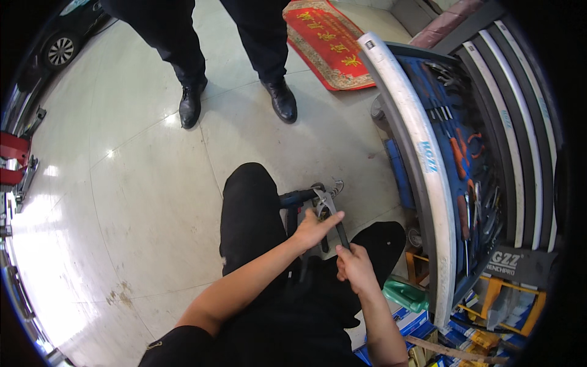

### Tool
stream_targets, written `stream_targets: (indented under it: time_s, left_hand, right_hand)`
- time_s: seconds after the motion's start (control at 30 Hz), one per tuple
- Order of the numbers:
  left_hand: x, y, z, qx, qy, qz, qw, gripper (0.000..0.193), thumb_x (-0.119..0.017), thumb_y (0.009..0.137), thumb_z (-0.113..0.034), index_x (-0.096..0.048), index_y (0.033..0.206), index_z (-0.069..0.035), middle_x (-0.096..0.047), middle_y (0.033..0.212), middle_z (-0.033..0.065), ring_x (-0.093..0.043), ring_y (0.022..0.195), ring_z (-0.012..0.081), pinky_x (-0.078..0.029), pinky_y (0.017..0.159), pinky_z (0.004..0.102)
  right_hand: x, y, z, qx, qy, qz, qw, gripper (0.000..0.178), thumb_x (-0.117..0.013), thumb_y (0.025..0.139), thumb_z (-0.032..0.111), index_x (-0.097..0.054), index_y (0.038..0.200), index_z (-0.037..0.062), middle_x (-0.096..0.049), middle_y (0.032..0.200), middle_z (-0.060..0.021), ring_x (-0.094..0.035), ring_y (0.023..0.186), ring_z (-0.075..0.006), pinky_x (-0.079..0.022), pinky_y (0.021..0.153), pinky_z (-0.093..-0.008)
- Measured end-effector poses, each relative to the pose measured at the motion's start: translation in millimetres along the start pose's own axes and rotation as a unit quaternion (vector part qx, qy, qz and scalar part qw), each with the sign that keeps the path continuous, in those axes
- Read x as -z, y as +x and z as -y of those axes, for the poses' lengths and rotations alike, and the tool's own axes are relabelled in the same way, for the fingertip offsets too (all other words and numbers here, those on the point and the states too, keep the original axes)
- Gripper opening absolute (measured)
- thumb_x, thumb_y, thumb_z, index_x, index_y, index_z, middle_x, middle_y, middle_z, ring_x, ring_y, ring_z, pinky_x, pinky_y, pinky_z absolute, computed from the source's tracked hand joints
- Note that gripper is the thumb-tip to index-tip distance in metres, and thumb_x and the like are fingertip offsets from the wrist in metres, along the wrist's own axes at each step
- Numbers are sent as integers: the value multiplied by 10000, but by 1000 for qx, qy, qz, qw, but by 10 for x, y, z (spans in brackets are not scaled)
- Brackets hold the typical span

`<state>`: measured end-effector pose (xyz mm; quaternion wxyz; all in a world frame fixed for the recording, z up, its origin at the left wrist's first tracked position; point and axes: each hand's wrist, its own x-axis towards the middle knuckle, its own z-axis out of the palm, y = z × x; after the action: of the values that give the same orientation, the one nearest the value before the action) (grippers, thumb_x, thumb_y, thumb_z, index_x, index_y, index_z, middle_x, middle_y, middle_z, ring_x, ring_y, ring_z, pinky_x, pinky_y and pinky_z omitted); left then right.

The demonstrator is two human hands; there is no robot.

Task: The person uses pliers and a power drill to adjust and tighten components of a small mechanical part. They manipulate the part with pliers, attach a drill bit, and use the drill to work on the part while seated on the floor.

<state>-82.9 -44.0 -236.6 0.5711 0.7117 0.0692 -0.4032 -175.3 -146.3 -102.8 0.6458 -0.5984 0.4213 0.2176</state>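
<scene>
Two hands work over the lap of a seated person in dark trousers. The left hand [315,229] lies across a metal tool [324,211], palm down, its forefinger stretched out toward the right and the other fingers curled loosely on the metal. The right hand [353,266] is closed in a fist round the tool's dark handle [341,235], thumb side up. The tool sits between the knees, just above the floor [153,183], with a blue-black grip [296,197] jutting left and bright steel jaws at the top; whether those jaws are shut or apart is too small to tell.

By its look it is a steel plier-type or crimping tool: stiff, fairly heavy for its size, and hard-edged near the head. The bare metal may be slick, so the covered handles are the safer places to take hold, one hand on each, with fingers kept away from the hinge, where they could get pinched.

To the right stands a tool cart [428,183] with an open blue-lined drawer of screwdrivers and pliers, some with orange handles. A green bottle [406,295] lies below it beside boxes. Another person in black shoes [191,104] stands ahead on the pale tiles, near a red mat [327,40].
</scene>
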Motion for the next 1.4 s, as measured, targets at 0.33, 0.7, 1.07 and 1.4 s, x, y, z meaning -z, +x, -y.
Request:
stream_targets:
  time_s: [0.33,0.7,1.07,1.4]
  left_hand:
    - [-573,716,830,308,-398,260,824,1190,-515,747,-852,-8,1580,-170,-57,1626,206,-133,1473,420,-143,1071,736]
    - [-706,1118,1076,302,-425,185,833,626,-643,849,-523,-497,1237,-53,-556,1215,169,-561,1045,321,-458,865,520]
    - [-936,1062,1423,289,-308,92,901,228,-563,835,-178,-636,857,36,-645,851,122,-621,784,266,-471,691,421]
    - [-1211,1380,2246,316,-216,-11,924,352,-567,773,-235,-675,889,78,-673,864,200,-657,819,295,-470,682,429]
  right_hand:
    - [61,1439,-126,0,-583,-8,812,415,-555,890,241,-611,1056,-135,-621,1065,-345,-596,1054,-471,-471,910,-502]
    - [91,1892,-498,54,-578,-25,814,353,-549,886,214,-625,1012,-108,-651,993,-326,-629,965,-473,-504,833,-530]
    - [90,1747,-979,59,-609,7,791,358,-605,847,149,-577,1137,-59,-679,996,-263,-659,948,-417,-524,822,-501]
    - [263,-644,498,623,-449,-315,558,295,-636,815,77,-530,1089,107,-574,1029,-107,-570,873,-303,-447,775,-395]
